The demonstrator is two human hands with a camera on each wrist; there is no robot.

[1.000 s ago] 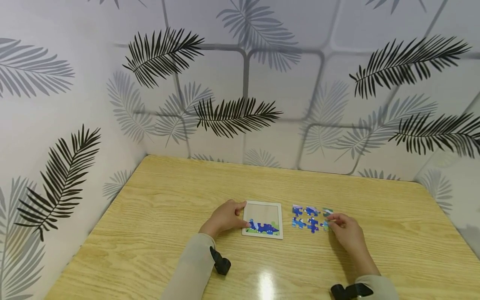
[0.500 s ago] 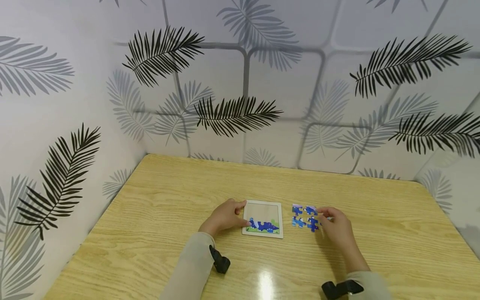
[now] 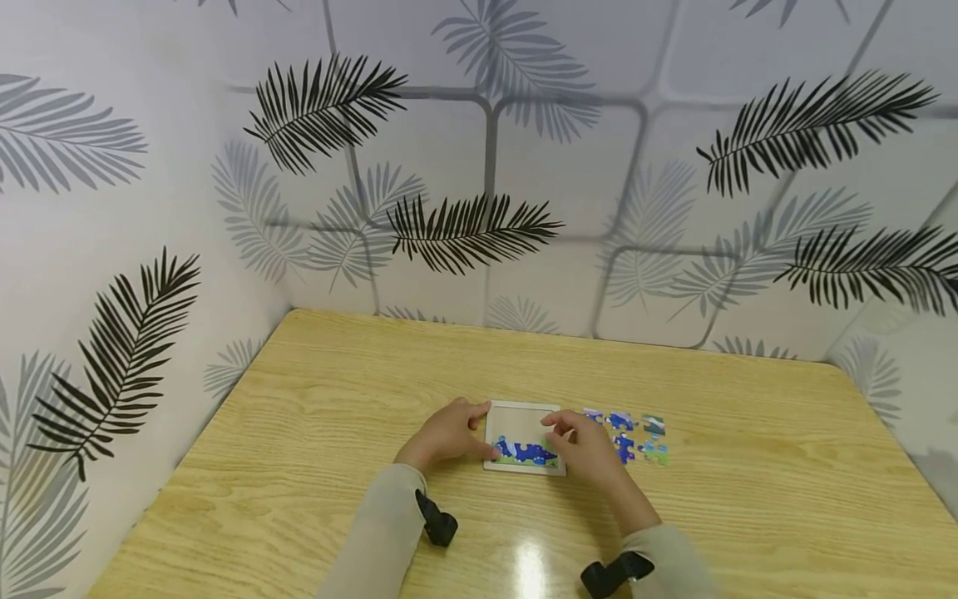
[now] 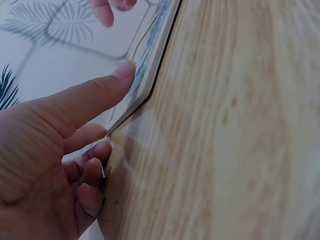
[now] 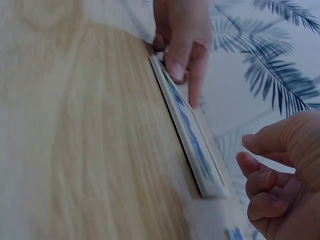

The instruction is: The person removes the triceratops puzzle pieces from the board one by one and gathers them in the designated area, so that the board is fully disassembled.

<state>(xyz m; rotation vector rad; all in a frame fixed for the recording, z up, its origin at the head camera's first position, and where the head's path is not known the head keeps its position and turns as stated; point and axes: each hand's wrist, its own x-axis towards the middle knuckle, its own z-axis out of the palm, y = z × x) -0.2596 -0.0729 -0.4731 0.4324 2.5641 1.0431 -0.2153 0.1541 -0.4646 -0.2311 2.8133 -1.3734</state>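
A square pale wooden puzzle tray (image 3: 524,472) lies on the table, with blue-and-green dinosaur pieces (image 3: 527,453) fitted along its near side. My left hand (image 3: 447,434) is at the tray's left side: its thumb rests over the near left pieces and a finger touches the far left corner. In the left wrist view the thumb (image 4: 95,95) lies straight over the rim. Above the tray's right part hovers my right hand (image 3: 587,449), thumb and forefinger slightly apart. Nothing shows between its fingertips (image 5: 247,161) in the right wrist view.
Loose jigsaw pieces (image 3: 621,422) lie right of the tray, partly hidden by the right hand. A green-and-blue piece (image 3: 654,453) is farthest right. The wooden table (image 3: 359,366) meets a leaf-patterned wall (image 3: 554,283) at the back.
My right hand has moved left from the rightmost loose pieces to above the tray, uncovering those pieces. The left hand and the tray have stayed put.
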